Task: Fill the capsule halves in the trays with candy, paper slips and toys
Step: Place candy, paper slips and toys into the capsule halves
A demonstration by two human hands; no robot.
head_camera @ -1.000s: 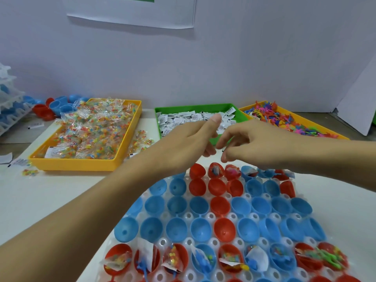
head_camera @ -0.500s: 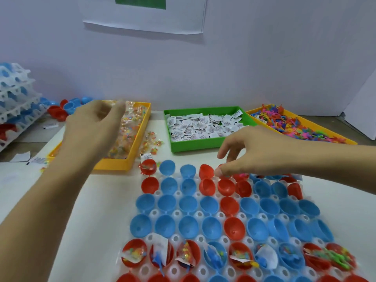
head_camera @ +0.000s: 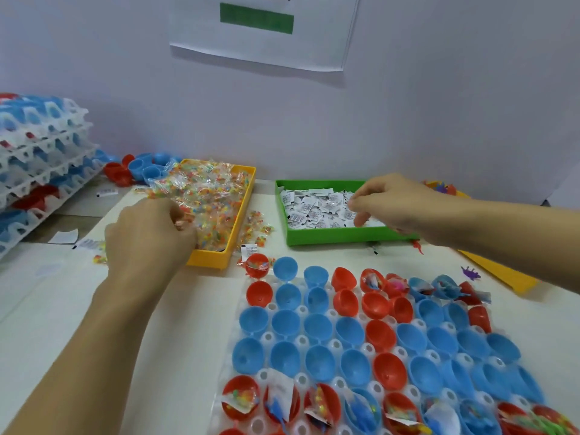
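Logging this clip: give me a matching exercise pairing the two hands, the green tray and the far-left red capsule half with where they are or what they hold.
Things:
1. left hand
2. right hand
3. green tray
4. red capsule half at the far-left corner

States:
A. holds white paper slips
B. reaches into the yellow candy tray
C. already holds a candy packet
D. hovers over the slips, fingers curled

Pairs: 1-B, 2-D, 3-A, 4-C
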